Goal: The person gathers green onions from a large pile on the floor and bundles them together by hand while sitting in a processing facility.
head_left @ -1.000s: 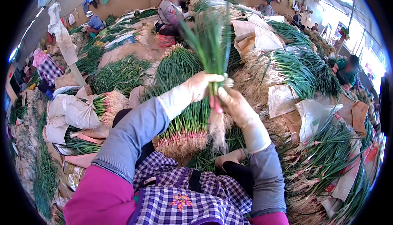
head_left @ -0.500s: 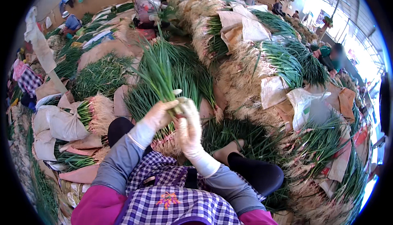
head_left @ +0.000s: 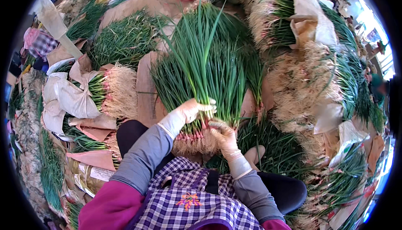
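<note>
My left hand (head_left: 193, 109), in a pale thin glove, is closed round the stems of a small bunch of green onions (head_left: 201, 69), leaves pointing away from me. Just below it, my gloved right hand (head_left: 223, 136) has its fingers curled at the pinkish lower ends of that bunch; the exact grip is partly hidden. Under both hands lies a broad pile of green onions (head_left: 228, 81), with its pink bulbs and pale roots (head_left: 194, 143) toward my lap.
Tied bundles in beige cloth (head_left: 73, 96) lie at my left, near a loose green heap (head_left: 125, 39). Long rows of onions with shaggy roots (head_left: 293, 77) rise on the right. Dark green leaves (head_left: 278, 152) cover the ground beside my right foot (head_left: 254, 154).
The view has tipped downward. Both hands have come down over the onion pile with the bunch, which now points straight away; my right hand has shifted to its lower ends.
</note>
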### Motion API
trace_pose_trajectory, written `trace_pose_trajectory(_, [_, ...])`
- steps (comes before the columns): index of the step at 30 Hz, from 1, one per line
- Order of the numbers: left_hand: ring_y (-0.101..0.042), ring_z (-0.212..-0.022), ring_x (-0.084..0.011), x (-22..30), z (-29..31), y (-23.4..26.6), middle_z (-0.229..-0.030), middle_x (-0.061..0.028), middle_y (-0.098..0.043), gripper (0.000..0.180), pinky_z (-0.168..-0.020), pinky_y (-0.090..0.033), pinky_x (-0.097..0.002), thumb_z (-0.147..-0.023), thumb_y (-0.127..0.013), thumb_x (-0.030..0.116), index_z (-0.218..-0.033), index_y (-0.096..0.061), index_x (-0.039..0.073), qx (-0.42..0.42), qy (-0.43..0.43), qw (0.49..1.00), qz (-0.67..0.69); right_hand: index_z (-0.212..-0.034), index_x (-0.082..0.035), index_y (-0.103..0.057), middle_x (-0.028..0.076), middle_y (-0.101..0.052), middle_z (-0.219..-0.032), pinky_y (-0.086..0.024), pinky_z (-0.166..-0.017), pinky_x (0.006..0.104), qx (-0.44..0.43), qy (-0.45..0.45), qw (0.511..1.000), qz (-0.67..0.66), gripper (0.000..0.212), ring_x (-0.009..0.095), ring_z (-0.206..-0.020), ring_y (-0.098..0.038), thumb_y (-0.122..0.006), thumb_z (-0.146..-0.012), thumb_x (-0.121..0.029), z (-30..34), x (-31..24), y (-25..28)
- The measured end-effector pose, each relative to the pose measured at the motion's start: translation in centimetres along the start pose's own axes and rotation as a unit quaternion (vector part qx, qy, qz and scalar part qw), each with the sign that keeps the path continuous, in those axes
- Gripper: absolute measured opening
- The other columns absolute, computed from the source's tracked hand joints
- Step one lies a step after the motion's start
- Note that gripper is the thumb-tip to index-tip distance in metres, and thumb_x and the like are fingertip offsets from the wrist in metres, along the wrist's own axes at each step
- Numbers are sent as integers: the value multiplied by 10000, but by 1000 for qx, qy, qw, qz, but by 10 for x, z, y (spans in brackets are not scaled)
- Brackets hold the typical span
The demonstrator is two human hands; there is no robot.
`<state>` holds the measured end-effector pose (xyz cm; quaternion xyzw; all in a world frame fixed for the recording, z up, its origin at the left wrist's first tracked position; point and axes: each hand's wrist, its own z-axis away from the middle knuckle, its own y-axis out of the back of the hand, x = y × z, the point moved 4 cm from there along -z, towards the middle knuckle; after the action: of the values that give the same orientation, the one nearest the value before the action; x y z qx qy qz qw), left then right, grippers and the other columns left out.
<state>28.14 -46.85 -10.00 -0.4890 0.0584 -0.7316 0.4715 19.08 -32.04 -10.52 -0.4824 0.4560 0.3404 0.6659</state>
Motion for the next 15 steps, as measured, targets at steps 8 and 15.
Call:
trace_pose_trajectory(8, [-622, -836, -207, -104, -47, 117, -935, -57, -660, 243, -680, -489, -360, -779, -731, 124, -991, -633, 57, 228, 154, 941, -198, -996, -28, -648, 53, -636, -929, -465, -770, 264, -86, -239, 933, 257, 226, 137, -858, -579, -643, -771, -16, -21, 124, 30])
trace_pose_trajectory(15, [-632, -901, -272, -44, -25, 115, -947, -210, -642, 506, -794, -498, -361, -671, -792, 207, -1009, -574, -99, 350, 65, 834, -422, -858, -56, -692, 128, -680, -870, -500, -813, 331, -62, -300, 862, 404, 156, 250, -851, -649, -614, -723, -45, -109, 31, 85])
